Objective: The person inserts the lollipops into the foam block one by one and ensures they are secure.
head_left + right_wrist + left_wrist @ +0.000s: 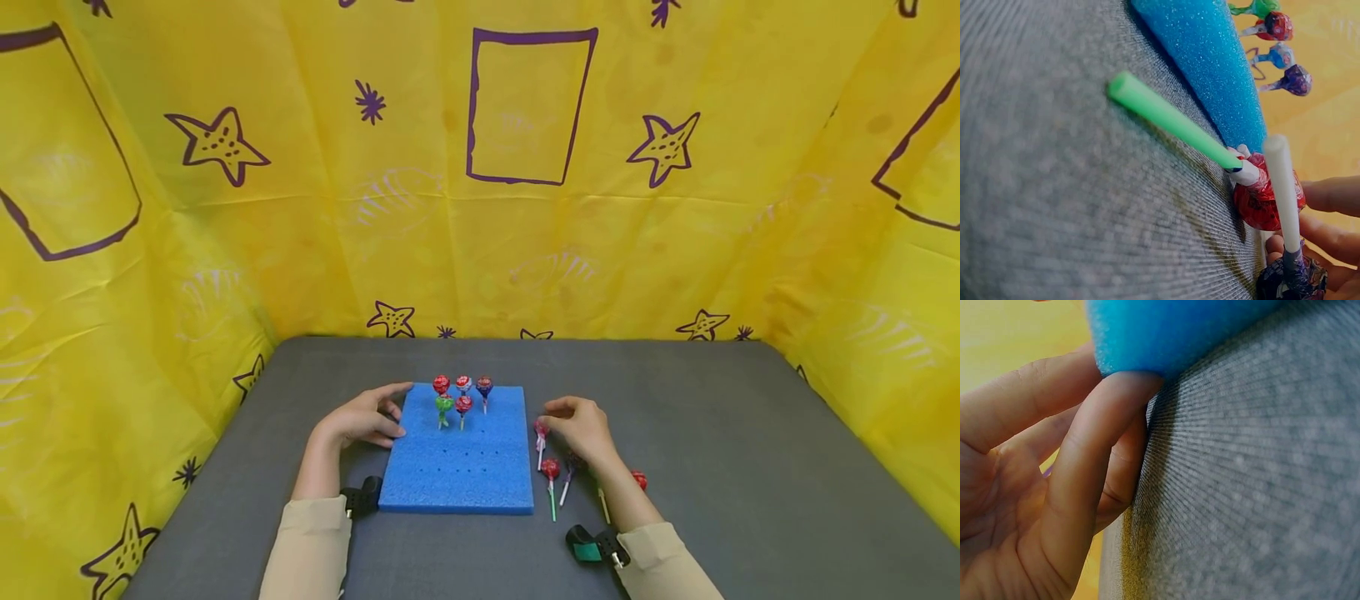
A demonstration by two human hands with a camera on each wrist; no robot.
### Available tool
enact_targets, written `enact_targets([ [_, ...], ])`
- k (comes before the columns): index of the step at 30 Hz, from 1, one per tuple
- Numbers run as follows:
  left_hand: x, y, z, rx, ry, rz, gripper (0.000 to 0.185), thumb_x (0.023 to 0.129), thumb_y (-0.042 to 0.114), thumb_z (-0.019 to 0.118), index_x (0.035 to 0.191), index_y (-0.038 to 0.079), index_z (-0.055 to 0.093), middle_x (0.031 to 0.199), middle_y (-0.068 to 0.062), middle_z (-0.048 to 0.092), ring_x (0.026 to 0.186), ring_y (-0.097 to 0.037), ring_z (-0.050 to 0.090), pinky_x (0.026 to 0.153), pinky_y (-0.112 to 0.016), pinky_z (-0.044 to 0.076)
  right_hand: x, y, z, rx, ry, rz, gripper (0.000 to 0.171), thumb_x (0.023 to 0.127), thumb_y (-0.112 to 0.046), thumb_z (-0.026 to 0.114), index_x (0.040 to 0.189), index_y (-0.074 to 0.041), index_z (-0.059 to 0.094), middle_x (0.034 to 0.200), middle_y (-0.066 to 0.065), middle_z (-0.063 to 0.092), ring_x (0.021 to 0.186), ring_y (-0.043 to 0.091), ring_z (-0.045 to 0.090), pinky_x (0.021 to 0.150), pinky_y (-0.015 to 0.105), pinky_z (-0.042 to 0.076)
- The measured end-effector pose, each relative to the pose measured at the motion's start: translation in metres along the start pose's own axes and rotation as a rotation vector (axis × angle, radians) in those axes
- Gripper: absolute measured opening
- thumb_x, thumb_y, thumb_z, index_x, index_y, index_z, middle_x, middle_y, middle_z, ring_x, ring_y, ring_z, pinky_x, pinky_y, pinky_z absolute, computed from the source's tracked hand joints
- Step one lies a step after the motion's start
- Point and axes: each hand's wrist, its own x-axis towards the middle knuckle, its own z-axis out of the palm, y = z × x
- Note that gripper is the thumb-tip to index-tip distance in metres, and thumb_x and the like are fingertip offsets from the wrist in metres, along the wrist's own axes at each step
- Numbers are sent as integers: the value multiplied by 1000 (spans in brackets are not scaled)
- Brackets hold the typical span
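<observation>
A blue foam board (459,492) with rows of small holes lies on the table. My left hand (366,419) rests at its left side, thumb and index finger touching the edge; in the left wrist view the thumb meets the foam's corner. Several wrapped lollipops stand upright in the board's far part, among them a green lollipop (444,403) and a purple lollipop (484,385). Right of the board, my right hand (585,429) has its fingertips at the head of a pink lollipop (541,427). Whether they pinch it is hidden.
Below the right hand lie a red lollipop (551,468) with a green stick and a dark purple lollipop (1294,275) with a white stick. Another red lollipop (639,479) is partly behind the right forearm. Yellow patterned cloth (525,250) surrounds the grey table (712,433).
</observation>
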Motion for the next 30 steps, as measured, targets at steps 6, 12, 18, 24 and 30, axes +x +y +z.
enact_targets([
  [6,0,0,1,-2,-2,4,82,83,0,73,153,11,33,97,-11,52,76,-17,64,65,-31,62,-1,1,-1,-22,-16,3,25,83,-24,78,101,-7,75,100,9,75,90,20,67,84,40,56],
  [12,0,-1,1,-6,-4,4,83,82,0,74,153,11,33,97,-11,52,76,-17,63,65,-31,62,-2,2,-1,-8,-53,9,24,82,-24,79,100,-8,76,100,8,75,89,17,66,79,33,56],
  [18,0,-1,0,-9,-3,3,82,83,0,73,153,12,33,97,-11,52,76,-17,63,65,-30,62,-2,2,0,-14,-48,-13,21,81,-22,80,96,-8,77,95,6,76,84,15,66,76,30,55],
  [24,-2,0,1,-7,-1,1,82,83,0,73,153,12,33,98,-11,52,76,-17,64,65,-30,62,-2,2,1,-19,-49,-30,18,81,-20,79,95,-7,77,93,6,76,80,14,65,74,29,54],
  [30,-1,0,2,-5,6,-8,81,83,0,73,153,13,34,98,-11,52,76,-17,64,65,-30,62,-3,2,2,-14,-43,-41,17,82,-17,79,94,-6,76,91,6,76,78,13,66,73,28,56],
])
